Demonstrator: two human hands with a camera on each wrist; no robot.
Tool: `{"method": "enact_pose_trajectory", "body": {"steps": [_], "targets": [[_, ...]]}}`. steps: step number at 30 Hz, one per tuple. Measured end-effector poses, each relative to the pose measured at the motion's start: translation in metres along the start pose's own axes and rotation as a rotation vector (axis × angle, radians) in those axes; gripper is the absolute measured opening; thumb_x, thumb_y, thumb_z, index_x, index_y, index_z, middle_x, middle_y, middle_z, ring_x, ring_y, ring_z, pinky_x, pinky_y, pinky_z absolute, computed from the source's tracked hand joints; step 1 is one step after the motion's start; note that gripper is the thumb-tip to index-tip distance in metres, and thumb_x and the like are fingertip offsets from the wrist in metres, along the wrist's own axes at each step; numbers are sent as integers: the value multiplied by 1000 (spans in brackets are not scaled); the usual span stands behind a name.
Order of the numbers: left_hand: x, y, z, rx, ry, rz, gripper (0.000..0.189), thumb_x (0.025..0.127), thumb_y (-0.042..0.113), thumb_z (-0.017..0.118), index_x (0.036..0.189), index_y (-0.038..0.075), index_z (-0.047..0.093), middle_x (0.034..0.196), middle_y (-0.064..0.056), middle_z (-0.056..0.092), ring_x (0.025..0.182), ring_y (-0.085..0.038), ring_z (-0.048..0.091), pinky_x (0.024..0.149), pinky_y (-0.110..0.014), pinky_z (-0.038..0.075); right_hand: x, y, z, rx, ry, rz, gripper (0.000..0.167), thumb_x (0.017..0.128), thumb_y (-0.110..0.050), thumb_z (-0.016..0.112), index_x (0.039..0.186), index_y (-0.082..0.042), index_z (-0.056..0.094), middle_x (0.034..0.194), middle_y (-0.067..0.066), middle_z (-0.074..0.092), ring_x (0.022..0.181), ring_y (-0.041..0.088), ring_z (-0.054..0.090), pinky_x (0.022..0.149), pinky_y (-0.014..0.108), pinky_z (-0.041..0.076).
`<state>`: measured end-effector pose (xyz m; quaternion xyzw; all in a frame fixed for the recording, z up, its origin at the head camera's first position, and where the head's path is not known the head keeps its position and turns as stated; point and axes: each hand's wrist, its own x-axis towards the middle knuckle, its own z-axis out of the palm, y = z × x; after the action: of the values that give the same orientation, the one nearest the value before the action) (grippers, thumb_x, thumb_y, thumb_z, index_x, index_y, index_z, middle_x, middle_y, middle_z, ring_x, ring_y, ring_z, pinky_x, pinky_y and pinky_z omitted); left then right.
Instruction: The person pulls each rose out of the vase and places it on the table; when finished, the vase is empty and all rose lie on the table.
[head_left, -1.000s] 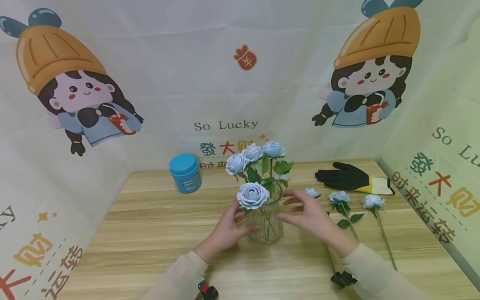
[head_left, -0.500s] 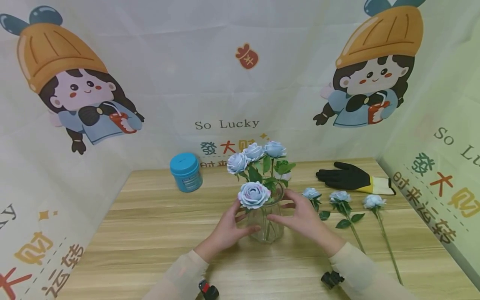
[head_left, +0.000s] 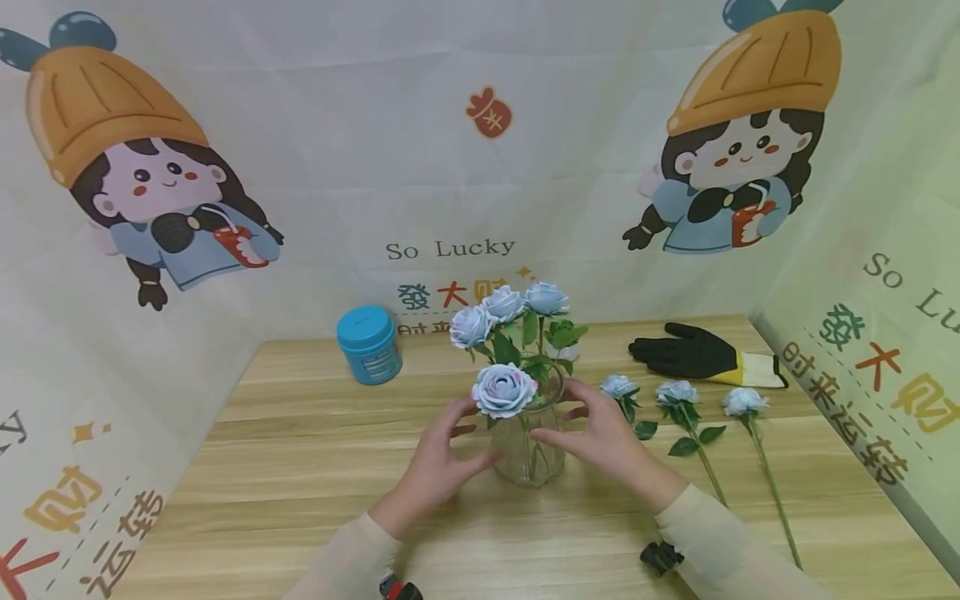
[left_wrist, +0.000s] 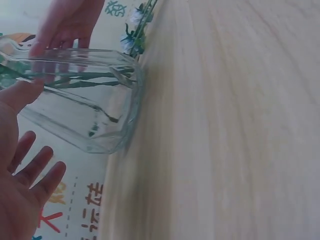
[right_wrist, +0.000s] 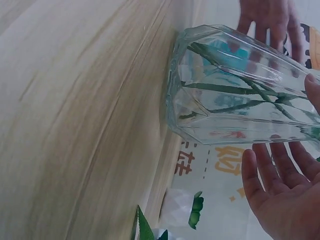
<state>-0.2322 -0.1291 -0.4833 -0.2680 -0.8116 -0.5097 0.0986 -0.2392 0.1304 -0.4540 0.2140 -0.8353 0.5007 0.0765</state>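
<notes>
A clear faceted glass vase stands upright on the table, several stems showing through its wall. Pale blue roses with green leaves rise from it, one large rose leaning over the front rim. My right hand holds the vase near its neck, thumb across the front and fingers around the right side. In the right wrist view its fingertips lie right at the glass. On the other side, my left hand is spread with fingers parted, its thumb overlapping the vase in the left wrist view.
Three more blue roses lie at the right: a near rose, a middle rose and a far rose. Behind them lies a black work glove. A blue lidded jar stands back left. A printed cloth encloses the table.
My right hand has moved left onto the vase, uncovering more of the lying roses. Over the last half second my left hand has drawn slightly left, away from the glass.
</notes>
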Motion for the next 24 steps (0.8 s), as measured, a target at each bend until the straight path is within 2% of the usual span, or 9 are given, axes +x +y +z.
{"method": "enact_pose_trajectory", "body": {"steps": [3, 5, 9, 13, 15, 19, 24], "targets": [[-6, 6, -8, 48, 33, 104, 58, 81, 7, 87, 133, 13, 62, 131, -8, 65, 119, -30, 65, 91, -46, 62, 1, 0, 1, -2, 3, -13, 60, 80, -23, 91, 133, -9, 64, 125, 8, 71, 112, 25, 67, 91, 42, 62], [-10, 12, -11, 61, 33, 172, 53, 80, 4, 87, 128, 12, 65, 123, -8, 69, 109, -28, 68, 82, -42, 64, 1, 0, 1, -3, 4, -13, 61, 80, -23, 91, 133, -9, 64, 125, 8, 71, 112, 26, 67, 90, 43, 62], [-16, 26, -10, 56, -16, 297, 46, 81, 2, 86, 122, 9, 68, 101, -6, 74, 89, -21, 71, 66, -33, 63, 0, 1, 1, -10, 4, -20, 59, 81, -23, 90, 132, -9, 64, 124, 9, 72, 111, 26, 67, 89, 44, 62], [-16, 46, -3, 20, -68, 387, 42, 84, 3, 84, 122, 7, 68, 96, -6, 75, 79, -17, 71, 61, -23, 60, 0, 2, 0, -25, 1, -24, 58, 81, -24, 90, 131, -9, 64, 122, 8, 72, 110, 26, 67, 89, 44, 62], [-15, 57, 0, 11, -72, 412, 40, 86, 4, 83, 123, 7, 68, 98, -7, 74, 77, -16, 71, 60, -17, 58, 0, 2, -1, -30, -2, -19, 57, 81, -24, 90, 131, -10, 64, 122, 7, 72, 110, 26, 67, 89, 43, 62], [-11, 76, 1, 10, -50, 418, 36, 90, 7, 80, 124, 10, 68, 102, -5, 73, 75, -10, 69, 57, -11, 54, 0, 3, 0, -33, -9, -15, 57, 82, -21, 89, 132, -10, 63, 125, 7, 70, 112, 26, 66, 90, 42, 62], [-6, 85, 0, 88, 1, 426, 35, 89, 6, 79, 123, 10, 70, 104, -5, 73, 70, -5, 65, 51, -8, 49, 1, 2, 0, -33, -9, -29, 59, 83, -21, 89, 135, -9, 62, 128, 10, 69, 113, 30, 66, 89, 42, 62]]}}
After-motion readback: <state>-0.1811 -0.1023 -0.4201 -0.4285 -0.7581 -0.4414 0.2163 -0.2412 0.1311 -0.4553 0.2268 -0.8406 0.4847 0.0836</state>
